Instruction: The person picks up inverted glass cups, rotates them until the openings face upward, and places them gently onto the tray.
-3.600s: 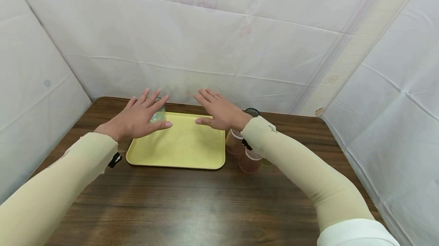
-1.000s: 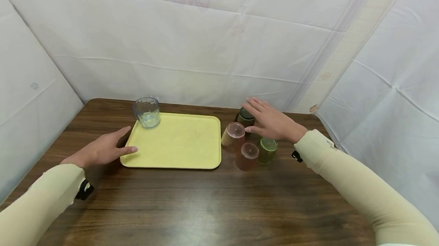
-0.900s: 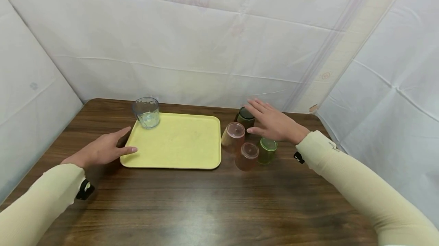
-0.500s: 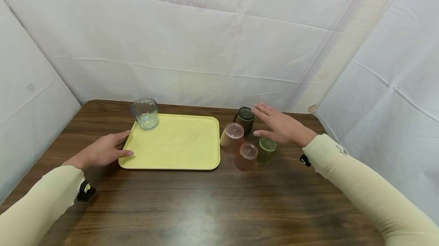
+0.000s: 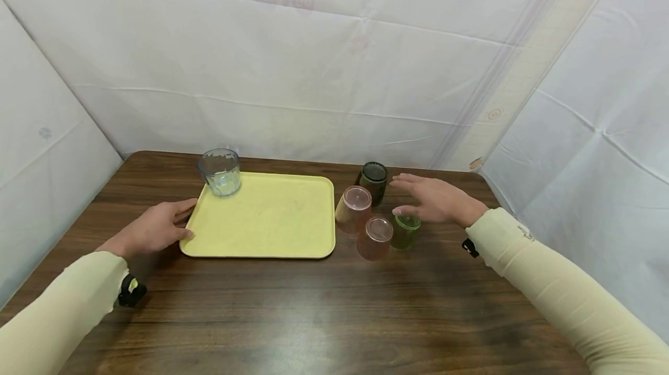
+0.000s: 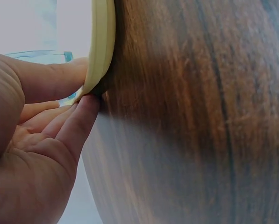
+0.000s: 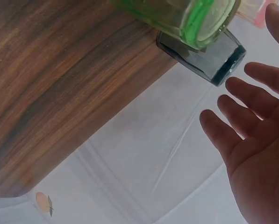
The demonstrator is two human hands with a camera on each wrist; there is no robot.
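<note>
Left hand (image 5: 154,230): placed at the near-left corner of the yellow tray (image 5: 261,230), thumb on the rim and fingers tucked against the underside edge, as confirmed in the left wrist view (image 6: 100,51). Grip reads as a light pinch on the tray, probably to steady it against sliding on the table (image 5: 313,317).

Right hand (image 5: 436,202): open, fingers spread and relaxed, palm down, holding nothing. Positioned over the cluster of cups to the right of the tray, directly above the light green cup (image 5: 405,231) and just right of the dark green cup (image 5: 373,180). No contact visible; the right wrist view shows a gap between the fingers (image 7: 223,130) and both the light green cup (image 7: 186,18) and the dark one (image 7: 209,53).

Cluster layout: two pink cups (image 5: 353,209) (image 5: 374,238) nearest the tray edge, green cups behind and beside them, all close together, apparently mouth down. Tight grouping leaves the outer green cups most accessible from the right.

Clear glass (image 5: 220,172): upright on the far-left corner of the tray, well apart from both hands.
</note>
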